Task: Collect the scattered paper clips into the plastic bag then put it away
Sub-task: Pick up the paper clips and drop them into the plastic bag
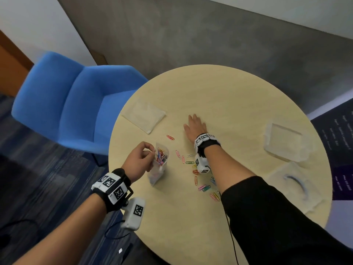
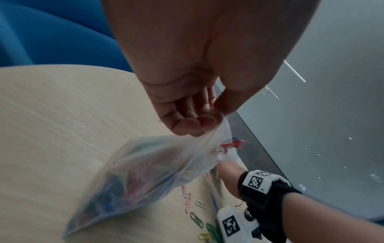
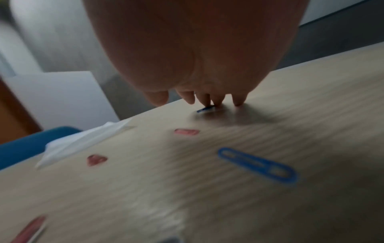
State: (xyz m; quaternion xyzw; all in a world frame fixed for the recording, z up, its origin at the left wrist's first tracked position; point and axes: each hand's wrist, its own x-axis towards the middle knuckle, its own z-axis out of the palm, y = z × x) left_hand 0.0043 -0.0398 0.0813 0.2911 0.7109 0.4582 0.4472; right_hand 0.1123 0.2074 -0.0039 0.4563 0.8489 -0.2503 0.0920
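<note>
A clear plastic bag with several coloured paper clips inside stands near the left edge of the round table. My left hand pinches the bag's rim between thumb and fingers; the left wrist view shows the bag hanging from that pinch. My right hand lies stretched out on the table farther back, fingers straight. In the right wrist view its fingertips press a small blue clip against the wood. Several loose clips lie under my right forearm, and a red clip lies alone between the two hands.
A blue armchair stands close to the table's left side. Flat clear bags lie at the back left and right, with a crumpled one at the right edge. Another blue clip lies behind my right fingers.
</note>
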